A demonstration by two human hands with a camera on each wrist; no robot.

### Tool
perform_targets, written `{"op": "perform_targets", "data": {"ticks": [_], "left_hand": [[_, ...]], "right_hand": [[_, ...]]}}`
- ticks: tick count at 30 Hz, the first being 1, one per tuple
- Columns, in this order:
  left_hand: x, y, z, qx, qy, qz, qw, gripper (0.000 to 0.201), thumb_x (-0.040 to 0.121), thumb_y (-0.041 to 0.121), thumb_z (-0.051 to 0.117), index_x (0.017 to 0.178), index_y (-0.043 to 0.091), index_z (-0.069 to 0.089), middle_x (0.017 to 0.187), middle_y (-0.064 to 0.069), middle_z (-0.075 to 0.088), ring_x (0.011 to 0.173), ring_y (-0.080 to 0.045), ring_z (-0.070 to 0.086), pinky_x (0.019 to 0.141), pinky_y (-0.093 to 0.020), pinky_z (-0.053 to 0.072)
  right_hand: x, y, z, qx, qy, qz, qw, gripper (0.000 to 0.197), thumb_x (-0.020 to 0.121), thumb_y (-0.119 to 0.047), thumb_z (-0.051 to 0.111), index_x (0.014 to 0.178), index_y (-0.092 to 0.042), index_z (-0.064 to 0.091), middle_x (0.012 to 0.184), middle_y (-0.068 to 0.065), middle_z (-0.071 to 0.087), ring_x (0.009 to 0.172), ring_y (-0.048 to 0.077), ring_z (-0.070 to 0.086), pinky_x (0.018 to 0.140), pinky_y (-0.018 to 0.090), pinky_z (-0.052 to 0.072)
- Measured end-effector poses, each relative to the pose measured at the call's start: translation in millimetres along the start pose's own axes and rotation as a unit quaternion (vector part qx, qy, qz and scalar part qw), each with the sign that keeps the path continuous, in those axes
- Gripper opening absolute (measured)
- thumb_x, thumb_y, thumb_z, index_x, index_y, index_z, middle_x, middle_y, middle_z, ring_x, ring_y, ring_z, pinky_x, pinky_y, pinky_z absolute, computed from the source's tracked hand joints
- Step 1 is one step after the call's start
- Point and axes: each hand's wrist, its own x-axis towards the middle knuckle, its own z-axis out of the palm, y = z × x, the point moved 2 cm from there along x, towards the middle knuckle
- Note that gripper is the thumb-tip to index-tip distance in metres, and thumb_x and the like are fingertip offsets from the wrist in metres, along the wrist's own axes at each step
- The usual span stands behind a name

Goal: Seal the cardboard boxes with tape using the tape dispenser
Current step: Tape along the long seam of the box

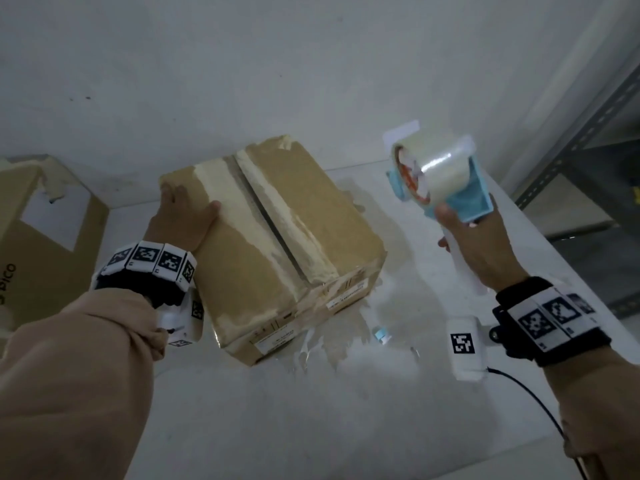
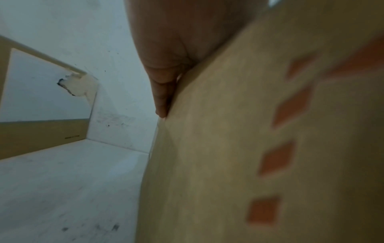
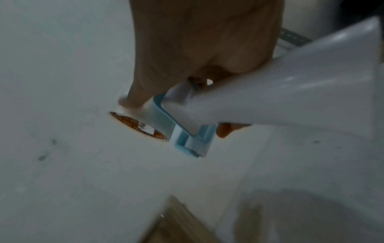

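Observation:
A brown cardboard box [image 1: 277, 237] lies on the white table [image 1: 346, 427], its two top flaps closed with a dark seam between them and torn old tape along it. My left hand [image 1: 183, 216] lies flat on the box's left top flap, fingers straight; the left wrist view shows the palm [image 2: 166, 57] against the cardboard [image 2: 207, 164]. To the right of the box, above the table, my right hand [image 1: 474, 244] grips the white handle of a blue tape dispenser [image 1: 467, 192] holding a clear tape roll [image 1: 433, 168]. The right wrist view shows the same grip on the dispenser [image 3: 187, 131].
A second cardboard box [image 1: 45, 237] with a white label stands at the far left against the wall. Torn tape scraps [image 1: 346, 334] and a small blue piece [image 1: 381, 334] litter the table in front of the box. A grey metal shelf [image 1: 595, 161] stands at the right.

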Motion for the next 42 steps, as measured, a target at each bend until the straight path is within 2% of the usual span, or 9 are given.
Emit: {"op": "perform_targets", "data": {"ticks": [3,9,12,19,24,30,35,39,42], "left_hand": [[-3,1,-1,-0.013,0.004,0.02,1.0,0.071,0.091,0.047,0.045,0.142,0.004,0.024,0.15,-0.021,0.02,0.132,-0.041,0.032,0.106,-0.049,0.031],[-9,5,-7,0.035,-0.025,0.056,0.997,0.076,0.09,0.056,0.033,0.144,0.005,0.018,0.154,-0.017,0.004,0.131,-0.044,0.031,0.103,-0.051,0.03],[-13,4,-9,0.044,-0.064,0.072,0.994,0.09,0.079,0.072,0.019,0.145,0.011,0.019,0.154,-0.016,0.004,0.134,-0.04,0.028,0.103,-0.051,0.033],[-44,13,-8,0.018,-0.077,0.111,0.991,0.071,0.094,0.042,0.04,0.147,0.008,0.007,0.156,-0.012,-0.002,0.134,-0.038,0.031,0.105,-0.048,0.034],[-61,10,-4,0.0,-0.11,0.126,0.986,0.08,0.09,0.056,0.039,0.148,0.018,-0.001,0.156,0.001,-0.012,0.133,-0.036,0.035,0.106,-0.044,0.033],[-71,4,-6,0.011,-0.129,0.126,0.984,0.109,0.056,0.079,0.007,0.147,0.02,-0.01,0.155,0.002,-0.019,0.135,-0.031,0.034,0.107,-0.042,0.033],[-77,-4,-10,0.033,-0.117,0.155,0.98,0.121,0.051,0.093,0.005,0.147,0.02,-0.001,0.157,-0.002,-0.006,0.141,-0.025,0.022,0.112,-0.034,0.024],[-57,-10,-31,0.107,-0.063,0.198,0.972,0.123,0.051,0.086,-0.024,0.141,0.02,0.029,0.146,-0.001,0.032,0.125,-0.021,0.042,0.099,-0.034,0.04],[-38,-3,-51,-0.008,-0.006,0.161,0.987,0.071,0.089,0.063,0.01,0.136,0.019,0.041,0.136,0.0,0.048,0.122,-0.018,0.047,0.1,-0.031,0.036]], "right_hand": [[11,-29,12,0.058,-0.031,-0.036,0.997,0.075,0.059,-0.054,0.073,0.115,-0.008,0.052,0.098,0.005,0.063,0.065,0.011,0.061,0.051,0.023,0.05],[22,-63,37,0.075,-0.041,-0.07,0.994,0.072,0.066,-0.045,0.078,0.111,0.0,0.044,0.093,0.007,0.059,0.058,0.011,0.061,0.049,0.026,0.053],[30,-73,50,0.081,-0.051,-0.069,0.993,0.086,0.059,-0.055,0.077,0.115,-0.001,0.04,0.095,0.011,0.057,0.059,0.011,0.061,0.052,0.031,0.056],[54,-99,68,0.06,-0.121,-0.084,0.987,0.083,0.055,-0.062,0.071,0.107,-0.005,0.042,0.082,0.008,0.059,0.047,0.012,0.062,0.042,0.022,0.047],[62,-114,88,0.049,-0.169,-0.092,0.98,0.069,0.056,-0.047,0.068,0.106,-0.014,0.033,0.085,0.0,0.054,0.045,0.004,0.058,0.041,0.017,0.045],[72,-111,107,0.053,-0.219,-0.091,0.97,0.065,0.061,-0.041,0.065,0.109,-0.015,0.031,0.087,0.001,0.052,0.048,0.001,0.057,0.041,0.016,0.045],[76,-104,119,0.066,-0.24,-0.105,0.963,0.073,0.061,-0.059,0.063,0.109,-0.015,0.032,0.09,-0.003,0.051,0.054,0.006,0.06,0.047,0.019,0.05],[85,-105,128,0.072,-0.262,-0.126,0.954,0.094,0.046,-0.083,0.06,0.109,-0.019,0.033,0.093,-0.005,0.051,0.058,0.005,0.062,0.047,0.019,0.05],[93,-105,139,0.108,-0.286,-0.141,0.942,0.079,0.051,-0.079,0.064,0.103,-0.027,0.035,0.091,0.004,0.051,0.056,0.005,0.059,0.046,0.022,0.049]]}}
